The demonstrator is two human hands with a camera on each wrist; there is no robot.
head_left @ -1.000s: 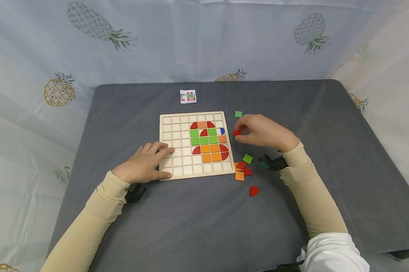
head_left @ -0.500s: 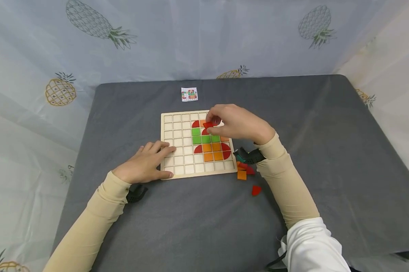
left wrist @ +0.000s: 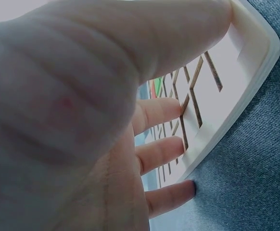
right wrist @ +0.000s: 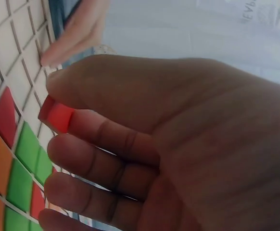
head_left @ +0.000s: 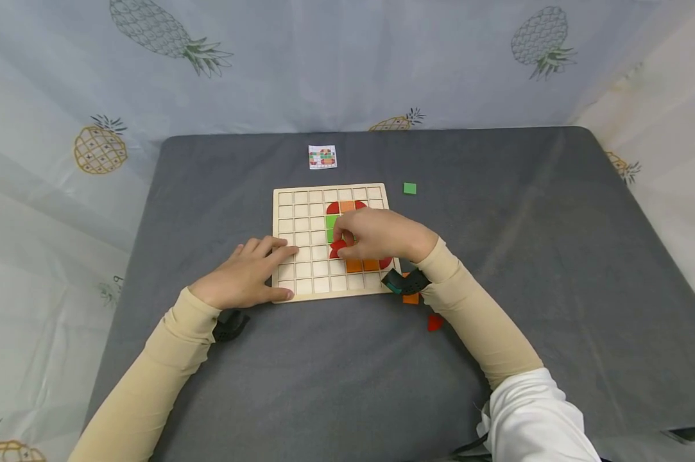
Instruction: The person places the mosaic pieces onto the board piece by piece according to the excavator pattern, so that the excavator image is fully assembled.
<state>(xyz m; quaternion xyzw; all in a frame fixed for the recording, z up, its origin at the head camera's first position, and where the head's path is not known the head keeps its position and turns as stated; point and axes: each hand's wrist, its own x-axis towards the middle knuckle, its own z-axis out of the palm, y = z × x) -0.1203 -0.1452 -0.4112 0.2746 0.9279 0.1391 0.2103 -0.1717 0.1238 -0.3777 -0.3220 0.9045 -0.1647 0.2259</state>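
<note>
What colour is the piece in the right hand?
The piece is red; best view: right wrist.

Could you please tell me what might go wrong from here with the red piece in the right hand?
The right hand pinches a small red piece by thumb and fingertip over the board, so it might slip. Green pieces lie close by its other fingers and could get nudged. In the head view, the black wrist device overlaps a loose orange piece; dipping, it might brush that piece.
</note>
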